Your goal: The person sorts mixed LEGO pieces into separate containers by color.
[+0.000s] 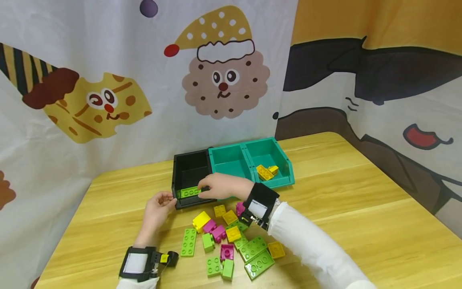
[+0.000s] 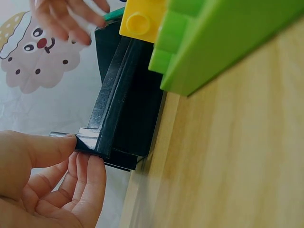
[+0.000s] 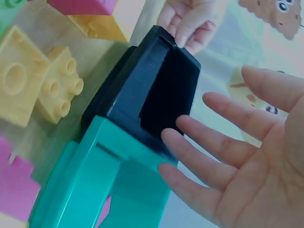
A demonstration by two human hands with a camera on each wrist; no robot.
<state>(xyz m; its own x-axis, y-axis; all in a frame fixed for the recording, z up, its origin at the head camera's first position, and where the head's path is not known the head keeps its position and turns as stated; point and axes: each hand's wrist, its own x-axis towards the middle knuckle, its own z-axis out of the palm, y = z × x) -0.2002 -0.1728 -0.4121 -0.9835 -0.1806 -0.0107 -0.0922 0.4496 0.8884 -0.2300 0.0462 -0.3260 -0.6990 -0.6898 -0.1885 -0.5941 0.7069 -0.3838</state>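
Observation:
At its near left corner, the black bin (image 1: 191, 162) is pinched by my left hand (image 1: 159, 210); the left wrist view shows the thumb on top of the rim (image 2: 90, 137) and the fingers beneath. A green toy brick (image 1: 189, 192) with studs lies inside the bin near its front. My right hand (image 1: 225, 186) is over the bin's front right part, its fingertips close to that brick in the head view. In the right wrist view, the right hand (image 3: 251, 156) has its fingers spread apart and holds nothing.
A teal bin with two compartments (image 1: 231, 150) stands against the black bin's right side; yellow bricks (image 1: 265, 172) lie in its right compartment. Loose green (image 1: 188, 242), yellow (image 1: 201, 220) and magenta bricks (image 1: 227, 252) are scattered in front. A printed curtain (image 1: 151, 132) hangs behind the table.

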